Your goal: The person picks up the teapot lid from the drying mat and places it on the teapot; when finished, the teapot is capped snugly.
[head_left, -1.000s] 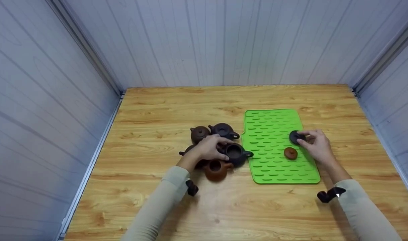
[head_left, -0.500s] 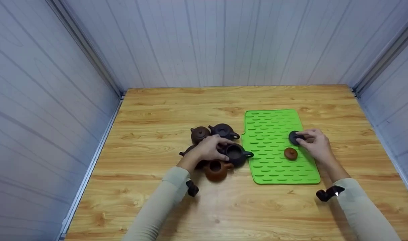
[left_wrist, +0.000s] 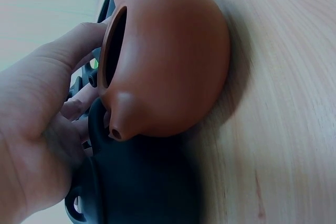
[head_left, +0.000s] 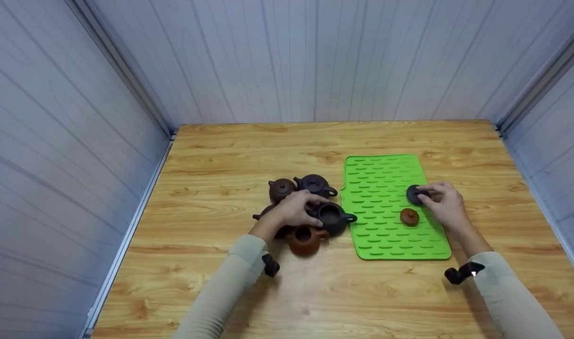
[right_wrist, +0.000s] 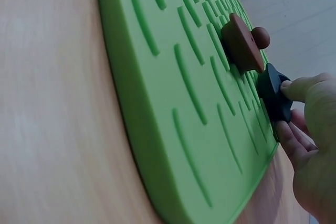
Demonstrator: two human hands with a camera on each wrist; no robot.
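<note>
A small black lid (head_left: pixel 414 195) is pinched between the thumb and fingertips of the right hand (head_left: pixel 444 207); it is held at the right part of a green ridged mat (head_left: pixel 381 238), though whether its whole underside is in contact cannot be told. By the left hand (head_left: pixel 294 207), an open-topped black teapot (head_left: pixel 335 229) is gripped on its spout side, the thumb and forefinger being curved about it near the rim, while its loop handle is pointed right, over the mat's left edge. Just beside the pinched lid, on the nearer side, a reddish-brown lid (head_left: pixel 409 217) is laid on the mat with its round knob up. Near the left hand, an open-topped orange-brown teapot (head_left: pixel 303 242) is set upright on the nearer side of the black one. A dark teapot (head_left: pixel 262 213) is partly covered by the left wrist. Behind that hand, a brown lidded teapot (head_left: pixel 281 189) and a dark lidded teapot (head_left: pixel 313 184) are placed side by side. Both forearms are covered by pale sleeves (head_left: pixel 230 282). Everything is supported by a wood-grained table (head_left: pixel 348 296), enclosed by pale panelled walls (head_left: pixel 291 61).
</note>
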